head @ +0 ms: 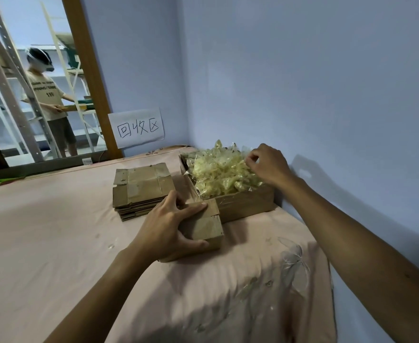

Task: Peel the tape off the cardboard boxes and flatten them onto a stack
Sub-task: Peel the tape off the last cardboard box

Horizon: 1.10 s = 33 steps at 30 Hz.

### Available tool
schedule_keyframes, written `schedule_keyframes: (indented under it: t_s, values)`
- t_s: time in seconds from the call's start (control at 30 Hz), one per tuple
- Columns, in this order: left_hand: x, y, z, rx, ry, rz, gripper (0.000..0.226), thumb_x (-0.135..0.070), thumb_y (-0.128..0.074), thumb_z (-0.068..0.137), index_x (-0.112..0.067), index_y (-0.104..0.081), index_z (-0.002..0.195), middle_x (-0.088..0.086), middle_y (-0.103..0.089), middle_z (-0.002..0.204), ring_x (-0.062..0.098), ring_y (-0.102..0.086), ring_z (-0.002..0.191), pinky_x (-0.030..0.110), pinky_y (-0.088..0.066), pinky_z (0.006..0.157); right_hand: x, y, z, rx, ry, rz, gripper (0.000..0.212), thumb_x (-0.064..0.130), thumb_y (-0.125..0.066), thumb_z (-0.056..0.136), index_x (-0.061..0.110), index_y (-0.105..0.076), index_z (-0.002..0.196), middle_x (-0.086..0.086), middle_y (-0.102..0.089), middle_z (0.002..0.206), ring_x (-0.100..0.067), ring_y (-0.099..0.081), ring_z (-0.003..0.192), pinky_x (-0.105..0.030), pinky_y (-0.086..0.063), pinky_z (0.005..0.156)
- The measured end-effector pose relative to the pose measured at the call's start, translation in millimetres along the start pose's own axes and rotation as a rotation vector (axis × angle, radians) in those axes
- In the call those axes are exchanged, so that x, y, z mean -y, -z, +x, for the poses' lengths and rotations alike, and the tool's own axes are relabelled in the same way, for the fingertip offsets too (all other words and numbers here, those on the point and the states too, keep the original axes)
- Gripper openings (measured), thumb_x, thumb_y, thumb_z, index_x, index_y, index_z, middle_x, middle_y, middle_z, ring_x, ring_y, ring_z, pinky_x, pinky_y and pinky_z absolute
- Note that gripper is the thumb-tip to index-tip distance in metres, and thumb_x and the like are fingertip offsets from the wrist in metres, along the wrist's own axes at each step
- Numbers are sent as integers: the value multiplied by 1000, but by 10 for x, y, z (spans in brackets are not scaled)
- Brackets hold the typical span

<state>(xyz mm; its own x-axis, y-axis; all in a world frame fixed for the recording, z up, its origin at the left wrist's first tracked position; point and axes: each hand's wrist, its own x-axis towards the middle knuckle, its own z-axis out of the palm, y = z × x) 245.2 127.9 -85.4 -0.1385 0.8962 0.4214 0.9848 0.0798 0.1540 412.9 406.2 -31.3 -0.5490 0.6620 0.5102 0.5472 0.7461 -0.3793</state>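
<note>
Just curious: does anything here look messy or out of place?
Only the open box by the wall: crumpled tape is heaped above its rim, close to spilling. The stack of flat boxes lies fairly square.

From the small box, the flattened stack blocks 11 o'clock. The open box heaped with tape blocks 1 o'clock, with a narrow gap between them. The wall closes 3 o'clock. Bare tablecloth lies open from 7 to 10 o'clock.
</note>
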Motion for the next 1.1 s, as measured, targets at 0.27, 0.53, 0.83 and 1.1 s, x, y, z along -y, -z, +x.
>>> schedule_keyframes:
  t_s: [0.27, 0.53, 0.83, 1.1]
  values:
    - [47, 146, -161, -28, -6, -36, 95, -93, -59, 60, -49, -54, 144, -8, -36, 120, 15, -49, 107, 32, -47, 89, 132, 130, -102, -22, -4, -96, 17, 21, -67, 95, 14, -60, 108, 0, -66, 98, -23, -62, 90, -40, -46, 91]
    - [323, 585, -491, -34, 35, 45, 99, -102, -44, 61, -52, -48, 147, -6, -34, 123, 14, -42, 108, 31, -45, 86, 855, 300, -404, -109, 259, 34, 11, 13, -68, 89, 14, -65, 100, 3, -64, 87, -20, -59, 86, -41, -49, 84]
    - [881, 1153, -1064, -12, 161, 53, 100, -90, -64, 64, -41, -47, 150, -2, -36, 132, 14, -42, 112, 24, -43, 89, 2059, 31, -1147, 147, 493, 168, 37, 37, -70, 90, 24, -66, 124, 9, -67, 103, -11, -60, 96, -32, -49, 88]
    - [1113, 1265, -1722, -82, 135, 166, 113, -79, -77, 66, -15, -44, 154, 7, -42, 134, 22, -50, 113, 31, -50, 93, 2678, -419, -1523, 357, 660, -72, 101, 58, -71, 86, 25, -15, 162, 2, -47, 153, -18, -45, 139, -30, -36, 107]
